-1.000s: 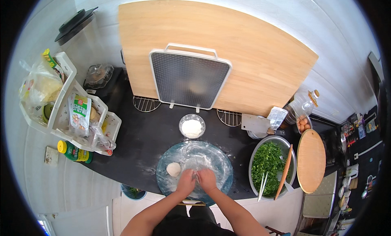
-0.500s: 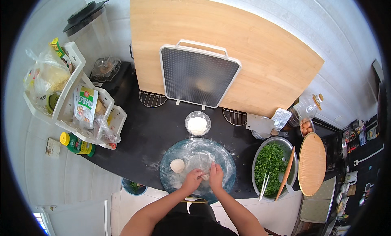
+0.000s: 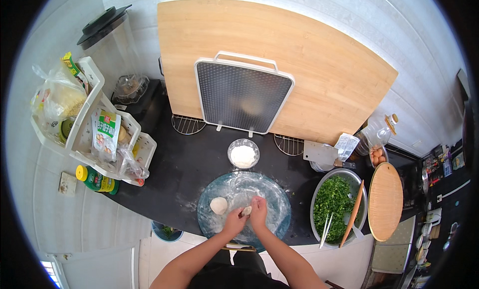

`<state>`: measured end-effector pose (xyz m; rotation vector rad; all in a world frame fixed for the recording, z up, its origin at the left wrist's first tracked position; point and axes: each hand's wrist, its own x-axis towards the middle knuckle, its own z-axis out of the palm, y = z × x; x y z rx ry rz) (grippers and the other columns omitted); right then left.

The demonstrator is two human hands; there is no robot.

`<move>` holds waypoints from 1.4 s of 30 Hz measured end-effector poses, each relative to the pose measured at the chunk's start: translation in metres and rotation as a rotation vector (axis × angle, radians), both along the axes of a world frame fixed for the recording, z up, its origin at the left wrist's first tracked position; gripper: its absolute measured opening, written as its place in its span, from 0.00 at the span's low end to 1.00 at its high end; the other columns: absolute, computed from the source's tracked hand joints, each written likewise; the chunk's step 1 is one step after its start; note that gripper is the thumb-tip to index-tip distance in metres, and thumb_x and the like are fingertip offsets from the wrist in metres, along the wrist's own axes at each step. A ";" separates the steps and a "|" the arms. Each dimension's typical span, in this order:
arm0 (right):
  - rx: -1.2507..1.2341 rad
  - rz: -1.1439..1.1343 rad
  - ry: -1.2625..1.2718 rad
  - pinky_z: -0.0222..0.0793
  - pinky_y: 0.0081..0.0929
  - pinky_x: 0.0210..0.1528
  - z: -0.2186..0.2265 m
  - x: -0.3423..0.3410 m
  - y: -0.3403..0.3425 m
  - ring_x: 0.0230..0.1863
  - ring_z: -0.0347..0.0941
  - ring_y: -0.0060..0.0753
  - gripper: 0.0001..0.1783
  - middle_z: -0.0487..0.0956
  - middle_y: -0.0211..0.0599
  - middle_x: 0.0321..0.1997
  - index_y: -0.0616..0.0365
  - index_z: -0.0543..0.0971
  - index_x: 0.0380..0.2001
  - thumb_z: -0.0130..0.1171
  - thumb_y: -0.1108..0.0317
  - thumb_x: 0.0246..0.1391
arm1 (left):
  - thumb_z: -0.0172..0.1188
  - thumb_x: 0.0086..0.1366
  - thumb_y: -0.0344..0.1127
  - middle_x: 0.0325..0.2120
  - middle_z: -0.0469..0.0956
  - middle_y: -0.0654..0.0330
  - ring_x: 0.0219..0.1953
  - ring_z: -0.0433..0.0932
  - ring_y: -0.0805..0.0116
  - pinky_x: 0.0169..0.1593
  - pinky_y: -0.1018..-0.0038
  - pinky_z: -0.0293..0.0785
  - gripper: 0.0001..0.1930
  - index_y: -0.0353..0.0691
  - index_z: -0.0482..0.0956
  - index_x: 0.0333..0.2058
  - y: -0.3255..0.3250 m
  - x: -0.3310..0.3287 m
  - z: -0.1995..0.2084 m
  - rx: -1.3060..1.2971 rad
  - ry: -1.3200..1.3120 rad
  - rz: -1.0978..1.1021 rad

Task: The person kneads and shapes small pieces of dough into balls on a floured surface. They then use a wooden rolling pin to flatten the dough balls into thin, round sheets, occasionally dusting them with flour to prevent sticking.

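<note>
- Dough piece (image 3: 246, 210): small, pale, between both hands, over the middle of the round board (image 3: 275, 201). Can't tell if it touches the board.
- Left hand (image 3: 234, 223): fingertips together, clamped on the dough piece.
- Right hand (image 3: 258, 211): fingers bunched right beside the dough piece; can't tell whether they grip it.
- Round board: blue-green, flour-dusted, at the front edge of the black countertop (image 3: 169, 164).
- Dough ball (image 3: 218, 205): on the round board, near its left edge, just left of the hands.
- Blue bin (image 3: 158, 235): below the countertop's front edge, left of the round board, green scraps inside.
- Metal bowl (image 3: 312, 216): right of the round board, by the front edge. Holds chopped greens (image 3: 330, 196); white tongs (image 3: 326, 230) and a wooden rod (image 3: 352, 214) rest across its rim.
- Oval wooden tray (image 3: 385, 201): just right of the metal bowl.
- Green bottle (image 3: 101, 181): yellow cap, at the countertop's left end, next to the white basket rack (image 3: 130, 123) full of bags.
- Glass bowl (image 3: 230, 150): behind the round board, white powder inside.
- Cleaver (image 3: 318, 152): behind the metal bowl; eggs (image 3: 378, 157) further right.
- Back edge: dark ridged tray (image 3: 244, 97), upright, in front of the big wooden board (image 3: 319, 64).
</note>
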<state>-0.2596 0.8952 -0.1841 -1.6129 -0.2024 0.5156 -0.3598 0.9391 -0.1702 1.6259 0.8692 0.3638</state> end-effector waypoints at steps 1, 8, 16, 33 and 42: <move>-0.059 0.042 0.031 0.71 0.37 0.39 0.006 0.001 -0.004 0.33 0.75 0.46 0.08 0.78 0.46 0.32 0.59 0.76 0.38 0.55 0.67 0.58 | 0.60 0.55 0.26 0.32 0.78 0.48 0.35 0.78 0.56 0.40 0.66 0.74 0.13 0.33 0.79 0.40 0.002 -0.001 -0.002 0.000 0.022 -0.021; -0.296 0.441 -0.799 0.71 0.35 0.35 -0.012 0.013 -0.018 0.31 0.75 0.44 0.08 0.77 0.45 0.30 0.57 0.76 0.41 0.54 0.70 0.58 | 0.60 0.53 0.26 0.31 0.78 0.46 0.32 0.77 0.48 0.38 0.63 0.74 0.10 0.34 0.80 0.36 0.003 0.004 0.002 0.167 0.054 -0.032; -0.112 -0.039 -0.099 0.70 0.31 0.33 -0.009 0.011 0.017 0.27 0.72 0.32 0.09 0.75 0.38 0.24 0.57 0.76 0.40 0.52 0.65 0.62 | 0.62 0.54 0.26 0.29 0.80 0.53 0.30 0.80 0.64 0.37 0.70 0.75 0.09 0.34 0.80 0.35 0.001 0.013 0.009 -0.086 -0.013 0.162; -0.392 0.173 -0.199 0.71 0.29 0.39 0.035 0.009 0.026 0.33 0.75 0.34 0.13 0.79 0.39 0.30 0.57 0.76 0.41 0.51 0.60 0.63 | 0.60 0.58 0.26 0.34 0.80 0.56 0.37 0.80 0.66 0.43 0.72 0.76 0.13 0.33 0.76 0.43 0.018 0.009 -0.004 -0.176 -0.124 0.096; -0.226 0.324 -0.361 0.71 0.26 0.38 0.022 0.040 -0.001 0.34 0.76 0.29 0.08 0.80 0.42 0.37 0.59 0.79 0.39 0.58 0.70 0.56 | 0.64 0.60 0.29 0.38 0.79 0.58 0.38 0.79 0.73 0.42 0.76 0.76 0.17 0.33 0.73 0.47 0.025 -0.013 0.000 -0.335 -0.067 0.069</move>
